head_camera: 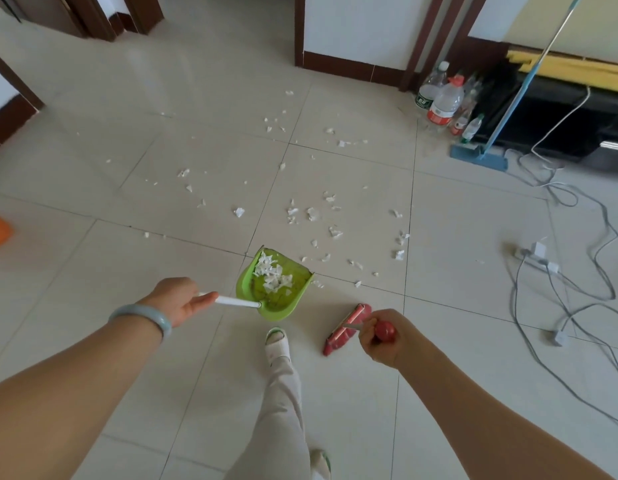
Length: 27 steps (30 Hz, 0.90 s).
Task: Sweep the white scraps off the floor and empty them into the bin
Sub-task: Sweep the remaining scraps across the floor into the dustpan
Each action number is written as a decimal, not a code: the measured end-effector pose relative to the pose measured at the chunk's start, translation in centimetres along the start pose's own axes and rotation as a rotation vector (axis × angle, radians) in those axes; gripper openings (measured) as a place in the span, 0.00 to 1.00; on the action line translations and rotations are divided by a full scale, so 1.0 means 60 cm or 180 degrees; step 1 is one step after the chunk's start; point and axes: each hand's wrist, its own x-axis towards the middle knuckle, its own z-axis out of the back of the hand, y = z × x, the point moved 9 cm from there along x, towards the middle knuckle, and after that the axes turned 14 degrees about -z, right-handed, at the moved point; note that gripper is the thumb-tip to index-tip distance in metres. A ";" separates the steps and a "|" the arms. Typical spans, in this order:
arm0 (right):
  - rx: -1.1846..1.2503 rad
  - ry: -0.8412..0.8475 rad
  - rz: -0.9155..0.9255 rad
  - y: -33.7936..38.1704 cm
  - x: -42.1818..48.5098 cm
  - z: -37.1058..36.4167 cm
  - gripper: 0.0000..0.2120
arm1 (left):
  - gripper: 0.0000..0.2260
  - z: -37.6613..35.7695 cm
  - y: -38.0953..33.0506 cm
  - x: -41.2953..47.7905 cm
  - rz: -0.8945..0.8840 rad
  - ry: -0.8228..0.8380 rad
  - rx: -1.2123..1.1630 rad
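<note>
On the floor (93,258) beyond the green dustpan (276,289), the white scraps (312,214) lie forward and rightward, nearer the right hand (380,336), whose fingers curl round the red broom (347,329), while the left hand (183,299) holds the dustpan's handle, fingers curled.

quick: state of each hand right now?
Left hand: closed, gripping the white handle of the green dustpan.
Right hand: closed, gripping the handle of the red broom.
</note>
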 end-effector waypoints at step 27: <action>-0.0750 0.0276 -0.0194 0.246 0.162 -0.502 0.08 | 0.12 0.054 -0.236 0.389 0.0255 -0.0211 -0.0436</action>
